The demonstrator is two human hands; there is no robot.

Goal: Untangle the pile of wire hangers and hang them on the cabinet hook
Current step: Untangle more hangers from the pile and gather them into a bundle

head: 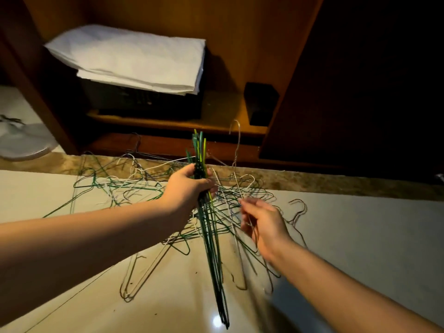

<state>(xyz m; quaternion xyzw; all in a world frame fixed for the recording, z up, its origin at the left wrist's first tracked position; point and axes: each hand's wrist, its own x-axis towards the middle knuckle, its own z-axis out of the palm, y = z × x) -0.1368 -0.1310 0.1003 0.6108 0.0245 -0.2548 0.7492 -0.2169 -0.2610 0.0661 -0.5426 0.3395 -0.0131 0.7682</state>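
Your left hand [189, 188] grips a bundle of green hangers [211, 248] above the tangled pile [134, 188] on the floor [360, 236]; your right hand [262, 222] pinches a pale hanger [236, 147].

Only one view here, taken from the person's head. It faces forward and steeply down, wide-angled, so the edges bend. The left hand [187, 186] and the right hand [264, 223] are close under the lens at the centre; the floor [360, 224] fills the lower half, the open cabinet [252, 32] the top.
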